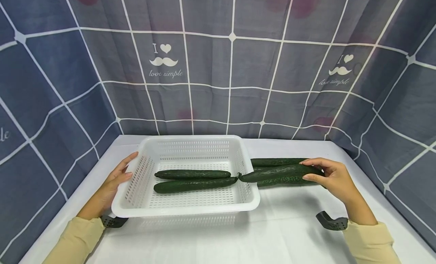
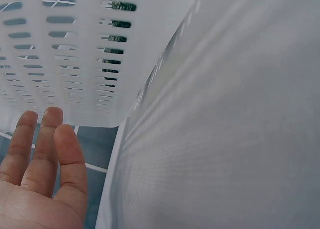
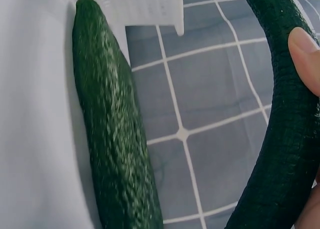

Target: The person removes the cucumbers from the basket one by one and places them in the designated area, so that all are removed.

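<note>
My right hand [image 1: 328, 178] grips a dark green cucumber [image 1: 272, 174] by its right end, thumb on one side and fingers on the other. The stem end of that cucumber reaches over the right rim of a white plastic basket [image 1: 184, 213]. Two more cucumbers, one behind [image 1: 276, 162] and one in front [image 1: 286, 181], lie on the table partly hidden beneath it. Inside the basket are an upper cucumber [image 1: 192, 174] and a lower cucumber [image 1: 194, 185], side by side. At the basket's left wall, my left hand [image 1: 110, 184] has its fingers extended, fingertips right at the rim.
A white cloth [image 1: 282, 233] covers the table. Grey-blue checked curtains [image 1: 211, 105] close off the back and both sides. Dark straps with a camera mount [image 1: 332, 221] sit on both wrists.
</note>
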### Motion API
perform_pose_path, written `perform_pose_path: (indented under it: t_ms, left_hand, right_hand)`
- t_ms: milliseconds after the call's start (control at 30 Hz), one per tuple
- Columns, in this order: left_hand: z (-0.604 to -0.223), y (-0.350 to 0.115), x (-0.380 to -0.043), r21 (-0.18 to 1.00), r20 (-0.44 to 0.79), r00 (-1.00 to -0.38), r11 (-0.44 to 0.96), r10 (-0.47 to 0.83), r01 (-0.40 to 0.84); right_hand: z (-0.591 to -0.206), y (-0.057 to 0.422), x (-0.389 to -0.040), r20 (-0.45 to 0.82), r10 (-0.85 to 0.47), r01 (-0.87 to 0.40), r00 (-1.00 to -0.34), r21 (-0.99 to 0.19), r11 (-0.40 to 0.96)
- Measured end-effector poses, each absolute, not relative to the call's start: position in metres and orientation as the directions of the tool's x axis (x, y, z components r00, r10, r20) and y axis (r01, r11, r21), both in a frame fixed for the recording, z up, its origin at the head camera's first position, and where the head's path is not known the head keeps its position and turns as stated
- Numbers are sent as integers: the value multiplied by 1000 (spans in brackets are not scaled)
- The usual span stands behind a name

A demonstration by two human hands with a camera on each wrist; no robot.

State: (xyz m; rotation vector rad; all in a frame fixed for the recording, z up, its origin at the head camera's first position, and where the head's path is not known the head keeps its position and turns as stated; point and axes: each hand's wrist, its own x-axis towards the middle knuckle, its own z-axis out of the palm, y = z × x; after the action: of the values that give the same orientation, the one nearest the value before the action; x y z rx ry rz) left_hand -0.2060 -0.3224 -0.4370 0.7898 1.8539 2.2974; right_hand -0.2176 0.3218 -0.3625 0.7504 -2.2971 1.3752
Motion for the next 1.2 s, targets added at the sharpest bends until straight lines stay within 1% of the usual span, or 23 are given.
perform_pose_path:
  t_ms: [133, 367, 600, 667, 767, 1067, 1200]
  left_hand:
    - [-437, -322, -206, 931, 341, -860, -261, 381, 254]
    - [-437, -324, -206, 941, 319, -877, -235, 360, 246]
    - [-437, -323, -206, 941, 319, -877, -231, 359, 248]
    - [-437, -323, -205, 941, 319, -878, -229, 357, 249]
    - [-437, -323, -205, 943, 313, -884, -221, 348, 248]
    - [-438, -324, -206, 943, 312, -880, -229, 357, 241]
    - [-438, -324, -206, 942, 314, -878, -235, 361, 240]
  right_hand:
    - [-366, 331, -218, 544, -259, -602, -798, -721, 343]
    - [-369, 344, -221, 536, -259, -593, -804, -756, 277]
    - [-374, 357, -223, 549, -254, -593, -796, -792, 146]
    - [-375, 360, -224, 553, -254, -595, -794, -793, 133]
    - [-377, 363, -226, 548, -249, -591, -798, -794, 146]
    - [-388, 370, -229, 510, -239, -560, -826, -787, 258]
    - [-394, 371, -232, 497, -253, -554, -830, -789, 267]
